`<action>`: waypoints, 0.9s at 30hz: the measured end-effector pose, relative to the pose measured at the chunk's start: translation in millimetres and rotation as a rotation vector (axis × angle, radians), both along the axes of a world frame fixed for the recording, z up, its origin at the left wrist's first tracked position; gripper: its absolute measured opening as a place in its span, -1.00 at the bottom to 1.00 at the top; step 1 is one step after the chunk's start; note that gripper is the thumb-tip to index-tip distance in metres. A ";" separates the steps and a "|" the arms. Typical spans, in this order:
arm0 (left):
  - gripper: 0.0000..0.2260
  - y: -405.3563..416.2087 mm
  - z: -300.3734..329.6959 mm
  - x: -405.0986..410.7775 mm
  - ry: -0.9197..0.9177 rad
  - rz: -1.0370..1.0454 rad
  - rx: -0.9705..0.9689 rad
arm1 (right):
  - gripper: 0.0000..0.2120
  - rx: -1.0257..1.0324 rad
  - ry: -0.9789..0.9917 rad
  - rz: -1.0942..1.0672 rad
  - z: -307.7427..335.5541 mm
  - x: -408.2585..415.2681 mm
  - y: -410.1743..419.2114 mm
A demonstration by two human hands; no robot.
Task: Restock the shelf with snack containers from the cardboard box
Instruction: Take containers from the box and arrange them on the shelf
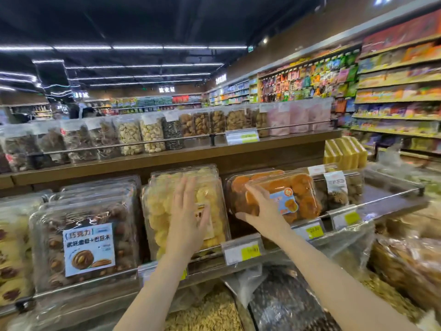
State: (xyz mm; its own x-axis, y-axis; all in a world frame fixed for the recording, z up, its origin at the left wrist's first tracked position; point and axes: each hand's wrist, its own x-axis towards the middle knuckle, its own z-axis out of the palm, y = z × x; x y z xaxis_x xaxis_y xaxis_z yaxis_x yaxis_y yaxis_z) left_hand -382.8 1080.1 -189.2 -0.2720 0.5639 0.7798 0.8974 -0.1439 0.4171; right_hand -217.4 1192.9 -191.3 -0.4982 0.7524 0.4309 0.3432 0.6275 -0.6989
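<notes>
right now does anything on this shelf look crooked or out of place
The orange snack container under the right hand sits tilted, not squared like the yellow snack container that the left hand rests on. No spills or damage show.

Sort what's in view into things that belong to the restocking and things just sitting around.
Job:
left hand
yellow snack container
right hand
orange snack container
shelf

Bystanders:
chocolate cookie container
nut bags
price tags
bulk seeds
</notes>
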 end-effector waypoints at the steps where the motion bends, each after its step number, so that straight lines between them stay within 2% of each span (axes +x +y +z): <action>1: -0.46 11.4 1.2 19.2 -0.022 -0.079 -0.021 | -0.30 -0.017 -0.014 -0.036 -1.6 20.0 8.9; 3: -0.42 37.2 -0.4 47.8 -0.101 -0.167 -0.091 | -0.31 -0.074 -0.029 -0.120 -4.4 56.7 30.3; 7: -0.29 95.8 -18.1 79.8 -0.354 -0.187 -0.247 | -0.26 -0.095 0.006 -0.238 -7.6 111.5 85.9; 13: -0.01 146.2 -45.4 100.3 -0.595 -0.081 -0.374 | -0.18 -0.222 -0.083 -0.176 -12.5 129.0 143.3; 15: -0.02 150.5 -50.8 105.5 -0.607 -0.038 -0.328 | -0.26 -0.213 -0.072 -0.150 -17.8 125.4 147.2; 19: -0.14 146.6 -43.8 102.6 -0.575 0.013 -0.220 | -0.24 -0.158 -0.005 -0.141 -27.6 113.3 147.3; 23: -0.15 143.6 -49.2 90.7 -0.494 0.092 -0.279 | -0.30 -0.216 -0.024 -0.102 -38.1 104.3 149.8; 25: -0.17 143.4 -50.7 89.1 -0.512 0.134 -0.278 | -0.34 -0.216 -0.058 -0.088 -35.0 103.0 156.0; 27: -0.20 149.6 -47.3 87.8 -0.619 0.175 -0.256 | -0.32 -0.241 -0.071 -0.088 -26.9 103.5 164.9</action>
State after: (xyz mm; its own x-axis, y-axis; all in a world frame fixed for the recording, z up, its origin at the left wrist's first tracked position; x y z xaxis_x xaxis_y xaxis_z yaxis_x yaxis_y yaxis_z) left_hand -295.0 1229.7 -236.5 -0.7278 0.6168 0.2998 0.4845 0.1531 0.8613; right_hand -113.8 1357.9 -218.2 -0.4492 0.8706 0.2005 0.4424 0.4118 -0.7967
